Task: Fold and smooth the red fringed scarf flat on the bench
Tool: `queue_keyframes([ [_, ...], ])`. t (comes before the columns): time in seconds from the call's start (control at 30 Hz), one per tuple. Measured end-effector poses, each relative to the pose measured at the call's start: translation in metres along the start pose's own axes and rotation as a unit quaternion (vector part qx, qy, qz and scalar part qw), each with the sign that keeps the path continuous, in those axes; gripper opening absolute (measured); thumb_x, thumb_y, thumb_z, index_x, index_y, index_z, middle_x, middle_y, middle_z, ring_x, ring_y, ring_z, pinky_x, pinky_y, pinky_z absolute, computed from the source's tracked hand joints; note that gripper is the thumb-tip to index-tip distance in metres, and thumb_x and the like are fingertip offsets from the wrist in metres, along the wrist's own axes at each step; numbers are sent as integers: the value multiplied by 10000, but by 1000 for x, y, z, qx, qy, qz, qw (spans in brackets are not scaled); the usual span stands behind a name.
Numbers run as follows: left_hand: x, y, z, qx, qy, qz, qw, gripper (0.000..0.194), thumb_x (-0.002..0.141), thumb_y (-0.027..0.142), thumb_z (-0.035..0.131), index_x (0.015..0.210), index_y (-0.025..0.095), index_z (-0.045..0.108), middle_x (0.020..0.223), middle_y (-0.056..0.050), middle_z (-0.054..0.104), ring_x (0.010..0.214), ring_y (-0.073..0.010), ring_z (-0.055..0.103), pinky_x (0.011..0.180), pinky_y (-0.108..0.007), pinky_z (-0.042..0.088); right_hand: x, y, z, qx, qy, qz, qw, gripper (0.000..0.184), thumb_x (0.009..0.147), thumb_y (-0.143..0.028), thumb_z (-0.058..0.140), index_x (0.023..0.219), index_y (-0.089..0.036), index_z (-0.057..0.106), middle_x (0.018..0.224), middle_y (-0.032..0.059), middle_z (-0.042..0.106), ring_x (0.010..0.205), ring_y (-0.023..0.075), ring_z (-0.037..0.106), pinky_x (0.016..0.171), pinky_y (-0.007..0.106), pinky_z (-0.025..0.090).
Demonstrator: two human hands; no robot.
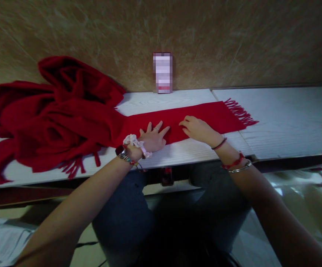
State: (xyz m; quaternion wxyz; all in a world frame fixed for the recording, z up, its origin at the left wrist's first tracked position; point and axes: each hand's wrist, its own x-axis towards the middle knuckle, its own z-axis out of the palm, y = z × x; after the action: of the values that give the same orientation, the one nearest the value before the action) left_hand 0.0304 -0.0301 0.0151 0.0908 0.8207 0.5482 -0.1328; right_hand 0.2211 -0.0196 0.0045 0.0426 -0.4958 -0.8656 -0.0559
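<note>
A red scarf point(213, 115) with a fringed end lies along the white board in front of me. Its right stretch is laid out flat in a strip, while the left part is heaped in loose folds. My left hand point(153, 139) rests palm down on the flat strip, fingers spread, near where the heap begins. To its right, my right hand point(198, 129) is on the same strip, its fingers slightly bent and apart from the thumb. Neither hand has cloth gripped in it. The fringe point(241, 113) fans out beyond my right hand.
A phone point(163, 72) with a blurred screen leans upright against the brown marbled wall point(233, 44) behind the board. The white board point(288, 122) runs on to the right, with its front edge just above my legs. A pale packet point(3, 244) is low on the left.
</note>
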Motion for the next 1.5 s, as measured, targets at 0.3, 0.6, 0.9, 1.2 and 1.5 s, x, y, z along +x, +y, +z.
queue_keyframes([
  [0.3, 4, -2, 5, -2, 2, -17, 1000, 572, 858, 366, 253, 1409, 317, 111, 1495, -27, 22, 1316, -416, 39, 942, -667, 221, 10, 6, 4, 19, 9, 77, 997, 463, 903, -365, 338, 1304, -145, 413, 1376, 160, 361, 1265, 310, 289, 942, 500, 343],
  [0.6, 3, -6, 5, -3, -13, -70, 997, 598, 849, 452, 216, 1412, 314, 69, 1491, 1, -33, 1329, -383, 7, 979, -648, 169, 34, 3, 20, 79, -97, 24, 992, 492, 914, -367, 270, 1393, -258, 243, 1476, 35, 190, 1338, 274, 152, 1019, 583, 202],
  [0.9, -1, -9, 1, -8, -23, -110, 994, 702, 823, 530, 217, 1424, 210, 46, 1487, -43, -44, 1331, -371, -11, 992, -624, 173, 25, -4, 15, 96, -28, -35, 994, 503, 911, -354, 294, 1396, -235, 236, 1478, 58, 175, 1345, 256, 125, 1036, 546, 192],
  [1.2, -1, -14, 9, -13, -7, -96, 995, 698, 830, 546, 187, 1423, 212, 36, 1487, -46, -46, 1329, -375, -30, 990, -639, 140, 29, 3, 19, 81, -98, 28, 991, 507, 916, -387, 231, 1404, -258, 200, 1481, 30, 155, 1343, 273, 119, 1024, 597, 158],
  [1.5, -1, -16, 18, -35, 43, -88, 995, 677, 827, 532, 192, 1422, 228, 89, 1492, -41, 17, 1331, -375, -2, 977, -656, 146, 28, -8, 11, 81, -48, 61, 994, 528, 914, -408, 228, 1407, -224, 191, 1480, 77, 153, 1339, 302, 118, 1001, 622, 188],
])
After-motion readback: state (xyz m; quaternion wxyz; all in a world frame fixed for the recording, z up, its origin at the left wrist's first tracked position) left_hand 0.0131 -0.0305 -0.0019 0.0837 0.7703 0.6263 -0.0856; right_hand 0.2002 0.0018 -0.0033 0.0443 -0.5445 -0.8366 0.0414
